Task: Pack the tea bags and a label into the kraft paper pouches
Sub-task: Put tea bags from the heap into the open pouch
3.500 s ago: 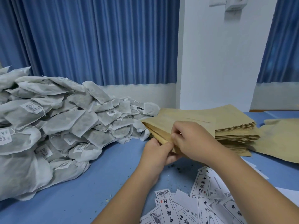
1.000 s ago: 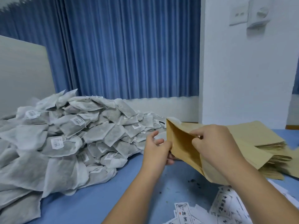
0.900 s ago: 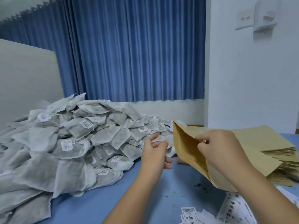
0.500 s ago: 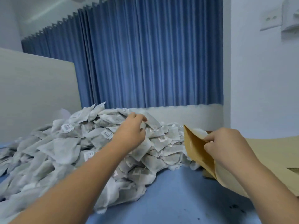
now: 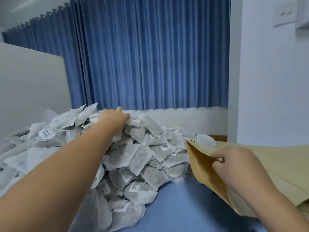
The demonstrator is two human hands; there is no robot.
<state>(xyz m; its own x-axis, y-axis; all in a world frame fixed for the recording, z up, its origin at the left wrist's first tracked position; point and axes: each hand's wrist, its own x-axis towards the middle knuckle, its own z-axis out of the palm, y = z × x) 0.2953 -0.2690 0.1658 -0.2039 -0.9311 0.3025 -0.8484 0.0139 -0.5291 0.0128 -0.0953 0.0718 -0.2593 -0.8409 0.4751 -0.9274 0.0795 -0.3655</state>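
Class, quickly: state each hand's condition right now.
Left hand: on the tea bag pile; grip cannot be told.
Right hand: pinching the kraft paper pouch at its mouth.

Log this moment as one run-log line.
left hand: on top of tea bag pile, grip unclear | right hand: pinches kraft paper pouch mouth open

Blue pleated curtain (image 5: 147, 61) across the back, full width between panel and pillar; white wall band (image 5: 192, 118) below it; pale flat panel (image 5: 31, 91) standing at left; white pillar (image 5: 267, 81) at right with a socket plate (image 5: 285, 15) high up; brown wood strip (image 5: 217, 137) at pillar foot; bench (image 5: 180, 206) top is blue; white ceiling (image 5: 25, 7) top left; light even, cool.
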